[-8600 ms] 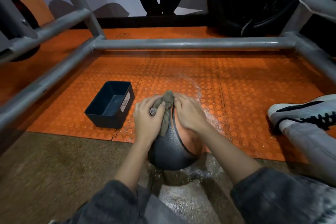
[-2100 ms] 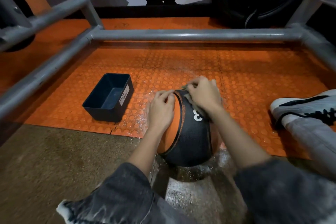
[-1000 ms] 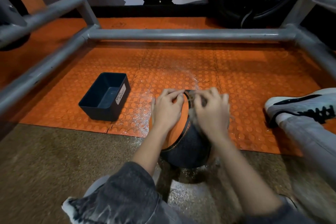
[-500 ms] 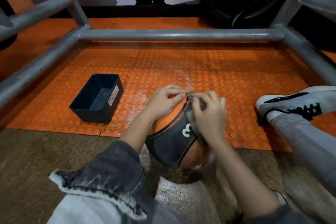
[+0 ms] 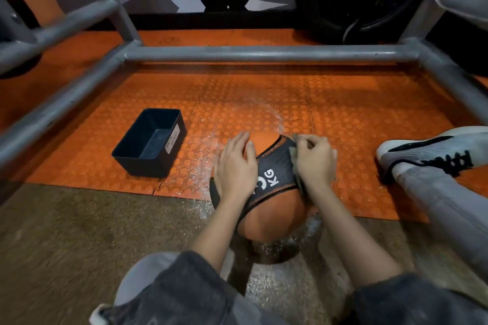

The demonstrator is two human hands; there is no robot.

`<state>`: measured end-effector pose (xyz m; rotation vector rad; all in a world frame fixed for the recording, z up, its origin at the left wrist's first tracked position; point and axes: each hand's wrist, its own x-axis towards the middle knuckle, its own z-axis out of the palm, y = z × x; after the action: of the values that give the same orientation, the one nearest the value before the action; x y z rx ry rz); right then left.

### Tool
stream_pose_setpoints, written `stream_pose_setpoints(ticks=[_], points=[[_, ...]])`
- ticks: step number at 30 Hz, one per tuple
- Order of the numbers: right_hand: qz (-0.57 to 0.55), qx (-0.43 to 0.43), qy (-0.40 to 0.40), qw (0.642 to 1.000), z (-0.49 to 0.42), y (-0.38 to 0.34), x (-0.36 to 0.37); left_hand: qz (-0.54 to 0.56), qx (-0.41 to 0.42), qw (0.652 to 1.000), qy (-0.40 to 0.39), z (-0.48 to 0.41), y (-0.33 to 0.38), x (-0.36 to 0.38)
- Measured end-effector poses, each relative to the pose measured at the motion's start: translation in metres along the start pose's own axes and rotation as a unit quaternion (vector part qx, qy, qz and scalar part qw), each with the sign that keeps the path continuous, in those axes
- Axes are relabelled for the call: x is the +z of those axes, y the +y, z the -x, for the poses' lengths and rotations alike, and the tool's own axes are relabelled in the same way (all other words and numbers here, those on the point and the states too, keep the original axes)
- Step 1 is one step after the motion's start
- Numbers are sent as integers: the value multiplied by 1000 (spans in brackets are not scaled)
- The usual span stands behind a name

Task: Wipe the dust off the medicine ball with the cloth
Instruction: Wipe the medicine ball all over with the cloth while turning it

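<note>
An orange and dark grey medicine ball (image 5: 274, 208) with a white "KG" mark sits on the floor at the seam between orange mat and concrete. My left hand (image 5: 235, 169) lies flat on its upper left side, fingers straight. My right hand (image 5: 314, 163) presses a crumpled grey-green cloth (image 5: 294, 152) against the ball's upper right, fingers curled round it. Most of the cloth is hidden under that hand.
A dark blue bin (image 5: 150, 142) stands open on the studded orange mat (image 5: 343, 124), left of the ball. A grey metal pipe frame (image 5: 264, 52) surrounds the mat. A white sneaker (image 5: 435, 155) and grey trouser leg lie at the right. White dust is scattered around the ball.
The ball has turned, so the grey band with "KG" now faces up. My left hand has slid down onto the ball's left side; my right hand still rubs the cloth at the upper right.
</note>
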<state>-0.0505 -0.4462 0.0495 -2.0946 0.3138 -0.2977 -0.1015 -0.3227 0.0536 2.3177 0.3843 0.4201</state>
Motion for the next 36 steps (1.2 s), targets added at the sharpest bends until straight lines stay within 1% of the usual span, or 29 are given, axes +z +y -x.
stream_pose_setpoints(ticks=[1,2,4,5,6,7,9,11,12,14,15,16,17,19,20,21,23,24,25,26,27,28,29,30,31,33,34,35,36], points=[[27,-61,29,997,21,-3,2,13,1,1000,7,-2,-4,-2],[55,-141,59,987,42,-7,3,32,3,999,1,-5,-7,-5],[88,-287,90,950,72,-8,8,82,17,996,-25,-13,-15,-11],[97,-332,97,933,73,-4,10,96,27,994,-40,-17,-18,-14],[92,-349,88,929,66,0,11,101,37,993,-52,-20,-22,-16],[64,-339,73,936,58,4,10,103,45,992,-60,-21,-25,-17],[-6,-286,54,957,41,6,5,103,45,991,-65,-22,-26,-16],[-57,-204,46,976,20,13,3,95,38,993,-65,-23,-21,-12],[-93,-144,32,985,7,21,3,84,36,994,-67,-23,-17,-10],[-187,-5,-28,982,-20,40,2,65,39,994,-73,-24,-11,-8],[-212,58,-62,973,-29,51,1,61,41,994,-77,-25,-8,-8],[-220,98,-87,967,-35,61,3,62,41,994,-77,-25,-8,-8],[-215,119,-96,965,-38,68,4,65,43,994,-73,-26,-9,-8],[-198,120,-68,970,-33,65,6,69,43,995,-65,-26,-12,-9],[-179,96,-43,978,-25,57,5,76,41,994,-62,-25,-13,-10],[-151,51,-17,987,-15,44,5,83,42,994,-58,-25,-15,-10],[-46,-81,18,995,12,15,2,93,49,993,-57,-25,-18,-9],[3,-154,31,988,25,3,0,99,54,992,-59,-26,-19,-9],[24,-214,34,976,36,-3,0,105,60,991,-60,-25,-22,-8],[25,-249,27,968,40,-5,0,110,67,990,-62,-24,-25,-9],[8,-258,16,966,37,-5,-1,115,74,989,-62,-24,-28,-10],[-26,-234,6,972,27,3,0,120,79,988,-63,-22,-31,-10],[-74,-185,-6,980,12,11,1,125,82,987,-63,-22,-33,-12],[-124,-117,-30,985,-4,21,1,129,83,986,-63,-21,-35,-13],[-171,-38,-71,982,-17,32,1,134,82,986,-63,-20,-36,-15],[-222,102,-141,959,-29,53,3,146,85,984,-60,-18,-37,-17],[-232,147,-156,949,-31,60,6,149,87,983,-57,-17,-37,-18],[-232,171,-158,944,-32,65,7,152,85,983,-56,-16,-38,-18],[-225,172,-151,947,-32,66,8,151,83,984,-54,-16,-38,-18]])
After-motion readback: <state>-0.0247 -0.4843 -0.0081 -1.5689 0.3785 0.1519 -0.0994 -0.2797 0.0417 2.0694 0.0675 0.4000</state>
